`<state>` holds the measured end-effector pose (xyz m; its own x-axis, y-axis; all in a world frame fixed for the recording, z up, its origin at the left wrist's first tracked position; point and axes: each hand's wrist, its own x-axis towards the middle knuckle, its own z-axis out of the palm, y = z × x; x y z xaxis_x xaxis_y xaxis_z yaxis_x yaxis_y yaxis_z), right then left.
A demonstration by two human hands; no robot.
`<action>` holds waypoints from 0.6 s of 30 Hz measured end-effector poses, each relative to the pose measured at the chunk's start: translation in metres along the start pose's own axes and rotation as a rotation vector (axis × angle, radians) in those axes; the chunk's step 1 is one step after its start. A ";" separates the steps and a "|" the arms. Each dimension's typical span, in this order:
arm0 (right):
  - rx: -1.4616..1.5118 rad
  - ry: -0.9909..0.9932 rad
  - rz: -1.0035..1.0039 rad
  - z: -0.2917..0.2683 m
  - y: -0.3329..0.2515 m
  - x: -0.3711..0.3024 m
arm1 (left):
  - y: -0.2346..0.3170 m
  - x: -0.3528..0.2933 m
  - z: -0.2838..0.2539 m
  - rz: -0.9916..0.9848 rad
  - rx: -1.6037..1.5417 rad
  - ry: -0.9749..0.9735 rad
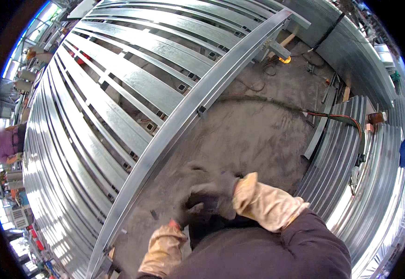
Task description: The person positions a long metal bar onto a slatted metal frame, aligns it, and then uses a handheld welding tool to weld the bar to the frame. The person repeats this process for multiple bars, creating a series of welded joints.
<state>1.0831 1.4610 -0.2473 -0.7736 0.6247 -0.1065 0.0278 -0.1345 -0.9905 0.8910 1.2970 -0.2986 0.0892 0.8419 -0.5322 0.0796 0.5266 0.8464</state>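
Observation:
Both of my hands wear dark gloves with tan cuffs and meet in front of my body, above the dusty floor [249,135]. My right hand [216,193] reaches across to the left, its fingers smeared by motion. Just below and left of it is my left hand [184,214], also blurred and partly overlapped. Whether anything lies between them cannot be made out. The nearest large thing is a long galvanized steel rail [165,144] to the left, apart from both hands. Parallel steel slats [151,88] run away from that rail.
Stacked metal profiles [337,162] lie to the right, with a brown jar-like container [377,117] on top. A dark cable [267,98] crosses the floor toward them. A yellow tape-like object [285,60] lies farther off. At the far left stands a person in purple [9,144].

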 end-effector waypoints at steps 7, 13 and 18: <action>0.283 -0.026 0.350 -0.033 -0.029 -0.061 | 0.190 0.007 0.006 -0.037 0.524 -0.199; 0.535 0.358 0.478 -0.115 -0.043 -0.044 | 0.215 0.032 -0.039 -0.133 0.174 0.047; 0.926 0.576 0.500 -0.164 -0.064 -0.010 | 0.140 0.090 -0.052 -0.072 -0.073 0.253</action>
<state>1.1929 1.5899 -0.1966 -0.4034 0.5664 -0.7186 -0.4042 -0.8149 -0.4154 0.8587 1.4528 -0.2268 -0.1655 0.8000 -0.5768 0.0043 0.5854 0.8107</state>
